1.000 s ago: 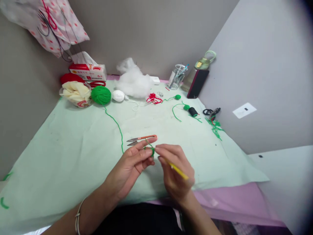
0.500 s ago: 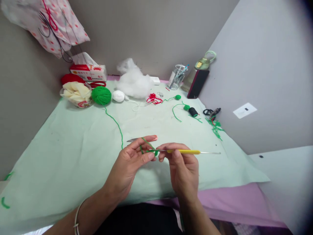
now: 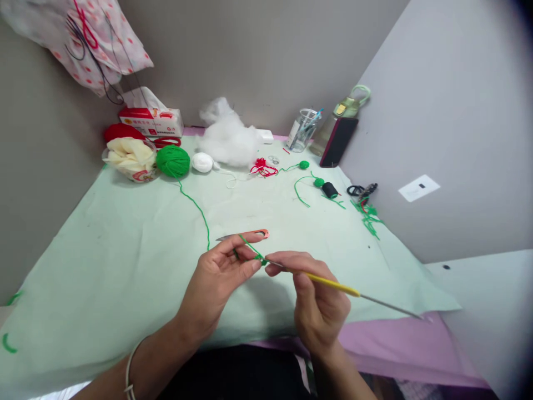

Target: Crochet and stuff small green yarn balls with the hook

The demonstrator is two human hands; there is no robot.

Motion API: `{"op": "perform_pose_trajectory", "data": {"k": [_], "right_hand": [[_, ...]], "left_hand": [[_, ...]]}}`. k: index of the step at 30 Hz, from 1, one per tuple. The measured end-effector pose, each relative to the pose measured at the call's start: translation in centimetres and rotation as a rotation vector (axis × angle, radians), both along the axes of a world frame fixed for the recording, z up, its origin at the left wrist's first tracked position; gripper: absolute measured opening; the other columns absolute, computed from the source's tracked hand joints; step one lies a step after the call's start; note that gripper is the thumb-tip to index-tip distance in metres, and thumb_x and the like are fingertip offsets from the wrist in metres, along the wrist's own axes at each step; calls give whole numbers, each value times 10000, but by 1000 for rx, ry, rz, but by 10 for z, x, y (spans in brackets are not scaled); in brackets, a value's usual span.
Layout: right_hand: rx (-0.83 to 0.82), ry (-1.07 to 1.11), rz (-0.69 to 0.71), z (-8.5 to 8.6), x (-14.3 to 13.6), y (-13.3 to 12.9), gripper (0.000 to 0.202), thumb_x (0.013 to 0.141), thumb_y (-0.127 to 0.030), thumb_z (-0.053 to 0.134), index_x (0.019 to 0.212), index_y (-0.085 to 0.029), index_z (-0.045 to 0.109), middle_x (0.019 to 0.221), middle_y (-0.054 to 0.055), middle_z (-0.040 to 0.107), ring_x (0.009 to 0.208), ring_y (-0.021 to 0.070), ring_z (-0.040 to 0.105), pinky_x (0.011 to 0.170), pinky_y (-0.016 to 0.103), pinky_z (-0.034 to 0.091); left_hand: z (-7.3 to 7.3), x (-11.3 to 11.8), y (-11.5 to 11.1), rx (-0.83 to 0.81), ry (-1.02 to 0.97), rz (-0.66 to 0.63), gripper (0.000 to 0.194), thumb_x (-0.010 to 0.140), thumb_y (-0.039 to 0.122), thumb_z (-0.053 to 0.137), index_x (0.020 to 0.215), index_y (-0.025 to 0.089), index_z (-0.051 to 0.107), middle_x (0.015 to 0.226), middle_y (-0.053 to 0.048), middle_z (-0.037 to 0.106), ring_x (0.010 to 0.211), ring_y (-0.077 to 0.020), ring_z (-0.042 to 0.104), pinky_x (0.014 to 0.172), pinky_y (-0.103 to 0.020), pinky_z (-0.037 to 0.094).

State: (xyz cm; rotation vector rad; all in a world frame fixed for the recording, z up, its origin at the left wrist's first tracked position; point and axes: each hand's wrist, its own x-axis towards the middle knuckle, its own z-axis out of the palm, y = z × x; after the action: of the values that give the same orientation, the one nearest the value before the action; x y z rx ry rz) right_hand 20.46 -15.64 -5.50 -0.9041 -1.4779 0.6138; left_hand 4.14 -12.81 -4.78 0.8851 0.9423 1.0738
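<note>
My left hand [image 3: 222, 278] pinches a small piece of green crochet [image 3: 261, 259] between thumb and fingers, with green yarn running taut over the raised index finger. In my right hand [image 3: 318, 300] is a yellow-handled crochet hook [image 3: 331, 283], gripped like a pen. Its tip meets the crochet piece, and the back end slants down to the right. From the left hand a strand of yarn [image 3: 200, 210] leads up to the green yarn ball [image 3: 173, 161]. Just beyond the left fingers lie orange-handled thread snips [image 3: 260, 233], partly hidden by the index finger.
Along the back stand a tissue box [image 3: 152, 122], white stuffing [image 3: 229, 139], a white yarn ball [image 3: 202, 162], a jar of tools [image 3: 305, 130], a bottle [image 3: 325, 136] and a phone [image 3: 339, 143]. To the right are small green balls, black thread [image 3: 330, 190] and green yarn scraps [image 3: 368, 219].
The hook has swung from nearly level to a slant, its back end dropping to the lower right. My right hand has turned and shifted slightly right and down; my left hand stays nearly in place.
</note>
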Motion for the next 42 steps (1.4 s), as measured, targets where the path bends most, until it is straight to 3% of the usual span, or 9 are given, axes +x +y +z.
{"op": "perform_pose_trajectory", "data": {"k": [8, 12, 16, 19, 22, 28, 35, 38, 42], "right_hand": [[191, -352, -64, -10, -2, -6, 346, 969, -80, 558, 1251, -240, 678, 1183, 140, 764, 1008, 237, 763, 757, 351, 652], [165, -282, -73, -11, -7, -4, 335, 976, -73, 547, 1215, -254, 696, 1072, 112, 785, 989, 231, 767, 750, 353, 656], [177, -178, -101, -22, -14, 1, 380, 985, -77, 539, 1260, -292, 690, 1080, 89, 781, 1015, 234, 762, 781, 376, 662], [278, -337, -174, -32, -19, 5, 507, 951, -33, 581, 1375, -304, 640, 1234, 116, 748, 1020, 217, 751, 778, 339, 656], [375, -458, -243, -34, -22, 8, 557, 916, -17, 631, 1404, -284, 633, 1179, 130, 757, 1034, 242, 738, 806, 369, 650], [225, -174, -190, -23, -21, 9, 467, 944, -35, 607, 1294, -329, 708, 1125, 76, 731, 952, 209, 732, 718, 336, 643], [393, -470, -220, -23, -12, 4, 521, 927, -21, 619, 1376, -282, 663, 1186, 96, 746, 1020, 242, 736, 781, 366, 650], [257, -228, -103, -15, -9, 2, 427, 963, -32, 557, 1298, -252, 704, 1129, 88, 754, 992, 213, 731, 780, 342, 630], [-47, 77, -54, 1, -5, -3, 291, 1005, -96, 535, 1134, -240, 751, 960, 38, 749, 853, 155, 698, 774, 302, 582]], "left_hand": [[0, 3, -3, 150, 153, 144, 101, 829, 222, 807, 922, 262, 804, 1086, -39, 762, 1033, -243, 681, 928, -347, 533], [1, 5, -5, 225, 208, 204, 103, 832, 204, 804, 908, 272, 814, 1093, -38, 765, 1019, -240, 685, 948, -347, 520], [-2, 6, 0, 82, 81, 171, 168, 801, 256, 841, 966, 244, 812, 1033, -44, 758, 932, -216, 684, 908, -339, 533], [-5, 6, 4, -27, -20, 161, 314, 800, 275, 843, 1107, 238, 785, 885, -7, 723, 887, -182, 675, 883, -302, 538], [-4, 5, 4, -29, -41, 172, 420, 792, 267, 852, 1198, 258, 745, 826, 24, 684, 928, -175, 691, 909, -280, 534], [2, 2, 2, 11, -59, 79, 394, 809, 253, 846, 1187, 257, 735, 985, -5, 747, 1090, -191, 687, 975, -274, 513], [7, -1, 4, -252, -335, -139, 406, 870, 248, 736, 1273, 205, 716, 1121, -67, 703, 1049, -191, 621, 946, -298, 484], [5, -4, 5, -230, -315, -143, 408, 861, 261, 743, 1265, 205, 728, 1067, -51, 682, 904, -147, 581, 862, -266, 475], [5, -8, 5, -30, -18, -9, 225, 812, 202, 794, 1037, 222, 791, 949, -9, 680, 792, -125, 547, 841, -260, 458]]}}
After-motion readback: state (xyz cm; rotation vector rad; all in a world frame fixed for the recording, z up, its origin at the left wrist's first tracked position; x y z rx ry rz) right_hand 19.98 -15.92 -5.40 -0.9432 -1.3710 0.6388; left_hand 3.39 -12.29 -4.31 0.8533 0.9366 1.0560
